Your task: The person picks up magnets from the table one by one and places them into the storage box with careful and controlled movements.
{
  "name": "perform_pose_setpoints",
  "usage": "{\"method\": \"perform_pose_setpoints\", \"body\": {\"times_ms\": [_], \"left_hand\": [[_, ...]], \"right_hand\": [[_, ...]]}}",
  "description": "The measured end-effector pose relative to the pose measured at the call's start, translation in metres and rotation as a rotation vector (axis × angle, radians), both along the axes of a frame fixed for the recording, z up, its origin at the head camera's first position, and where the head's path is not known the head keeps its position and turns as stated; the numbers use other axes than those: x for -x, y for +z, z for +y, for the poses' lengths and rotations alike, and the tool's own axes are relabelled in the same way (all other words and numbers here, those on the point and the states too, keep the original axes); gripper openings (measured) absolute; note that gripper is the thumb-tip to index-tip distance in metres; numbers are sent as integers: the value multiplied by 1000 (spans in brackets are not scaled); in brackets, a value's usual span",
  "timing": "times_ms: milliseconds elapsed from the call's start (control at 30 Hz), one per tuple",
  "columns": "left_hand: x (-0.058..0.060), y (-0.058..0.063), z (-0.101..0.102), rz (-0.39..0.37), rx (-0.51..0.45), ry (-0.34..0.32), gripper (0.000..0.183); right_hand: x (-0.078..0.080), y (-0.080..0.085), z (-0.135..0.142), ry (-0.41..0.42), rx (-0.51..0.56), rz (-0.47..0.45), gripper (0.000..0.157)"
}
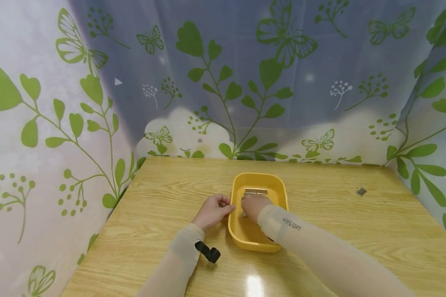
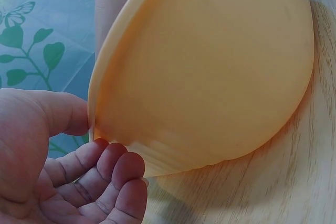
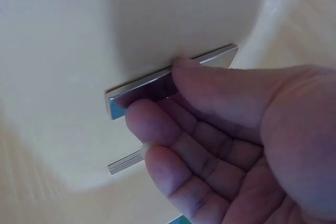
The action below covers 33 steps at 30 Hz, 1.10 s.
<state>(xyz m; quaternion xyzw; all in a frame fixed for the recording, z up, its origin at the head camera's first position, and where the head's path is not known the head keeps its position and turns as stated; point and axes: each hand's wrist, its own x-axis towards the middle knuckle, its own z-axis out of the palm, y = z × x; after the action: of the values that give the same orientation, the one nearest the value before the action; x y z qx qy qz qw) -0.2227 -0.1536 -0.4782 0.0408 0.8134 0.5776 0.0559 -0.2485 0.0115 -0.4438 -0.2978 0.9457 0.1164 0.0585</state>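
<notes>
A yellow plastic tub (image 1: 258,246) stands on the table, and my right hand (image 1: 255,206) reaches down inside it. In the right wrist view that hand pinches a long, flat, mirror-bright metal bar (image 3: 142,83), thumb at its upper edge and index fingertip at its lower face. Beyond the fingers lies a thinner metal strip (image 3: 125,162), partly hidden by a fingertip. Another metal bar (image 1: 256,191) shows past the hand in the head view. My left hand (image 1: 212,212) holds the tub's left rim, its thumb at the edge and bent fingertips against the outer wall (image 2: 210,77).
A small grey metal piece (image 1: 361,192) lies on the wooden table (image 1: 319,198) to the right of the tub. A curtain (image 1: 238,115) printed with leaves and butterflies hangs along the back and sides. A black strap mount (image 1: 208,252) sits on the left wrist.
</notes>
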Motion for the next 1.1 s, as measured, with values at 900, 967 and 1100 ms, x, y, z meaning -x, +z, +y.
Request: {"method": "perform_pose_setpoints", "body": {"times_ms": [900,967,1100], "left_hand": [[-2,3,1,7,16,-1,19],[-2,3,1,7,23,1,19],[-2,2,1,4,29,8,19]], "right_hand": [[-4,45,25,65,163,-97,14],[-3,55,36,69,196,-125,10],[0,74,64,77,227,-105,11]]}}
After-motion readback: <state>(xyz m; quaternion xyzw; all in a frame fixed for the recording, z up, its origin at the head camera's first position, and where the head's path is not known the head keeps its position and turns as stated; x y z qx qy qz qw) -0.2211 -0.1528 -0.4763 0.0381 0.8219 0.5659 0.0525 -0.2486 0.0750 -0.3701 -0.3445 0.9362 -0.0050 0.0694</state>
